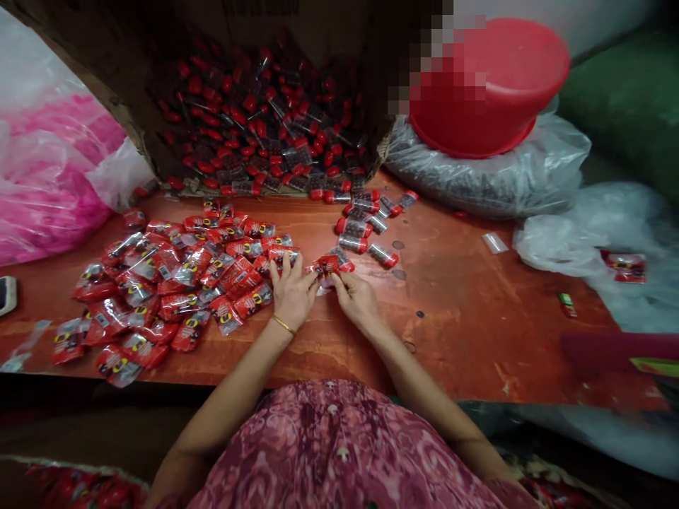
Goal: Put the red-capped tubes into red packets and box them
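Note:
A small red printed packet (325, 265) is between my two hands, above the wooden table. My right hand (358, 298) is closed, pinching the lower right edge of this packet with thumb and fingertips. My left hand (293, 291), with a thin bangle at the wrist, has its fingers spread at the right edge of a pile of filled red packets (175, 272); its thumb reaches the packet's left side. Just beyond my right hand lie several clear, red-ended containers with dark contents (354, 227). One of them (346, 263) lies right behind the packet, partly hidden by it.
A cardboard box (127, 120) lying open toward me holds many more red-ended containers. At right, a red tub (493, 92) rests on a clear plastic sack (477, 184). Pink-filled bags (47, 184) stand left. A clear piece (495, 243) and crumpled plastic (562, 233) lie right.

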